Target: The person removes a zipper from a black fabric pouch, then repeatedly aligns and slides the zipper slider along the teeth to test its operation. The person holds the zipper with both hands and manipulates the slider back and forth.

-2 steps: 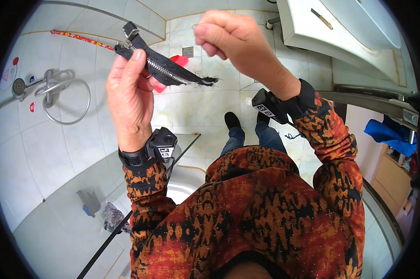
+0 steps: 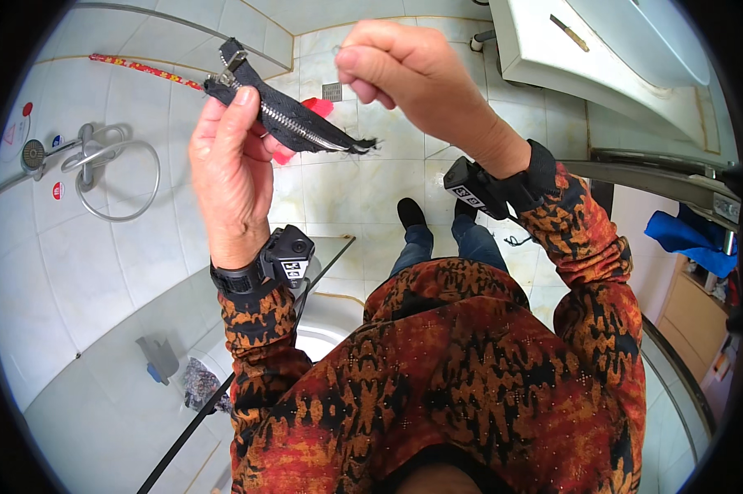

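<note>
A strip of black zipper with silvery metal teeth is pinched between the thumb and fingers of my left hand. Its upper end carries a metal slider, and the two tape halves part there. The lower right end is frayed, with loose threads. My right hand is raised to the right of the zipper, apart from it, thumb pressed to the curled forefinger. A tiny pale bit shows at those fingertips, too small to name.
A white washbasin cabinet stands at the far right. On the left wall hangs a shower hose. A red thing lies behind the zipper near a floor drain. A glass panel edge rises by my left wrist.
My right hand has shifted slightly left, toward the zipper. The zipper's frayed end has moved a little left; my left hand stays nearly in place.
</note>
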A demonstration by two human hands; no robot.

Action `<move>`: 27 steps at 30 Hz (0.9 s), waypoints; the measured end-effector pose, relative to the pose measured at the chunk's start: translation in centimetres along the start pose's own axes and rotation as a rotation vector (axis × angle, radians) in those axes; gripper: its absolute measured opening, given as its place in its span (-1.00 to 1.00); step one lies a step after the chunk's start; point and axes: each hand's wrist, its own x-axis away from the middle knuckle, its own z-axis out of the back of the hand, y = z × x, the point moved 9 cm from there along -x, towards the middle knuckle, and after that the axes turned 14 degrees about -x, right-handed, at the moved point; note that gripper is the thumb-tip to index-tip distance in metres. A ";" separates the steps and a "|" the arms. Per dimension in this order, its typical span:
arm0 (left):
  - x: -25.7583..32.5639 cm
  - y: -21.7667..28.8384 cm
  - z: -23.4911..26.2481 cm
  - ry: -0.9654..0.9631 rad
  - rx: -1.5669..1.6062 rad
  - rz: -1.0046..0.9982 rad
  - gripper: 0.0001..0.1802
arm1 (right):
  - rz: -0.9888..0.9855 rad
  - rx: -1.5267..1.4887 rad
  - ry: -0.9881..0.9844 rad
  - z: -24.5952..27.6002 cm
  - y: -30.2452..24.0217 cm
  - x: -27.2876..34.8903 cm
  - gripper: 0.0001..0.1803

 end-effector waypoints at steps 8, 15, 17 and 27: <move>-0.5 -0.1 -0.7 0.013 0.030 0.034 -0.84 | 0.050 0.031 -0.143 -1.8 0.6 0.1 -0.74; -0.7 -2.0 -1.1 -0.030 0.059 0.086 -0.85 | 0.071 0.067 -0.125 -1.6 1.2 0.3 -0.76; -0.9 -2.6 -1.0 -0.069 0.103 0.087 -0.85 | 0.071 0.064 -0.040 -0.1 1.5 0.6 -0.74; 0.8 -5.3 -7.6 0.071 -0.078 0.205 -0.76 | 0.158 0.310 0.270 3.1 -1.6 10.3 -0.77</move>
